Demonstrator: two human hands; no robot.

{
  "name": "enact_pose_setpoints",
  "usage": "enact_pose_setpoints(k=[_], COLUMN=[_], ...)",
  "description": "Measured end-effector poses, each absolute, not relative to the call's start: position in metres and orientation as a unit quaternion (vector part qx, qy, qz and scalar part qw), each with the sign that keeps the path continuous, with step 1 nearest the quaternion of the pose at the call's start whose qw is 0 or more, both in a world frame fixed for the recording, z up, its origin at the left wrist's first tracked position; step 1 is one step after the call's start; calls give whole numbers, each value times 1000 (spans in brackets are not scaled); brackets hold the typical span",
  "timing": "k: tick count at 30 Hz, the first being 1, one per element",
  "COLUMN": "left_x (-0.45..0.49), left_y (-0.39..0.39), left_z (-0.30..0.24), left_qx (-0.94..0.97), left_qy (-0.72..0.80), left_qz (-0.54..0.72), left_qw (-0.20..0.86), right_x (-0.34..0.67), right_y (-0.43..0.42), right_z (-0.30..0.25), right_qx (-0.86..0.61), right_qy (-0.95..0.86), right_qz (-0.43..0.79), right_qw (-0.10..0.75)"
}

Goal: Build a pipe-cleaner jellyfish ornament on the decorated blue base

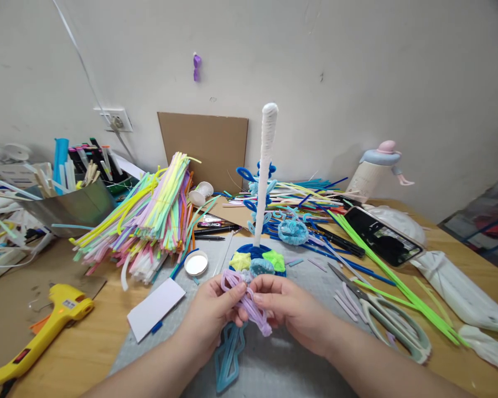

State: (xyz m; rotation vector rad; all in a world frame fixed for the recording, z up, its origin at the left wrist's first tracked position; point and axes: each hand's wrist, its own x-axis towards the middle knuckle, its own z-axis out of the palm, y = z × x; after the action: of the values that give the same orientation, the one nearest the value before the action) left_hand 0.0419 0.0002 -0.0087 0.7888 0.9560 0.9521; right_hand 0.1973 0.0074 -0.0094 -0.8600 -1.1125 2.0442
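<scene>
Between my two hands, low over the grey mat (257,370), is a lilac piece bent from pipe cleaners (255,315). My left hand (218,301) pinches its left part, and my right hand (280,301) grips it from the right, fingers closed. Below my left hand lies a light-blue pipe-cleaner shape (228,362) with zigzag sides. Right behind my hands stands an upright white wrapped stick (266,166) on a dark-blue round base. Yellow (241,261) and green (275,260) star-like pieces sit on that base, with a light-blue piece between them.
At left are a yellow glue gun (50,326), a white card (156,309) and a big bundle of pastel pipe cleaners (161,204). Scissors (392,320), long green pipe cleaners (382,265) and a phone (384,235) lie at right. A bottle (373,171) stands by the wall.
</scene>
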Motion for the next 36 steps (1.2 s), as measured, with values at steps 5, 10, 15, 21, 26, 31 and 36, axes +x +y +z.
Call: enact_pose_setpoints(k=[5,10,15,21,26,31,36], left_x=[43,43,43,45,43,43,43], left_y=[-1,1,2,-2,-3,-4,-3], left_z=[-11,-10,-5,-9,-18,-15,-8], left_qx=[363,343,321,349,359,344,322], left_qy=[414,431,461,448,455,435,428], left_qz=[427,442,472,444,442,444,452], left_qw=[717,708,679,693,685,704,713], right_x=[197,197,194,192,192,190,189], right_y=[6,7,7,8,8,5,1], right_z=[-7,-7,-9,-11,-8,-9,-14], right_qx=[-297,-312,-391,-429,-416,-402,-412], right_qy=[-413,-386,-437,-456,-462,-501,-596], right_qz=[802,810,737,691,698,671,560], right_qw=[312,313,336,362,355,370,402])
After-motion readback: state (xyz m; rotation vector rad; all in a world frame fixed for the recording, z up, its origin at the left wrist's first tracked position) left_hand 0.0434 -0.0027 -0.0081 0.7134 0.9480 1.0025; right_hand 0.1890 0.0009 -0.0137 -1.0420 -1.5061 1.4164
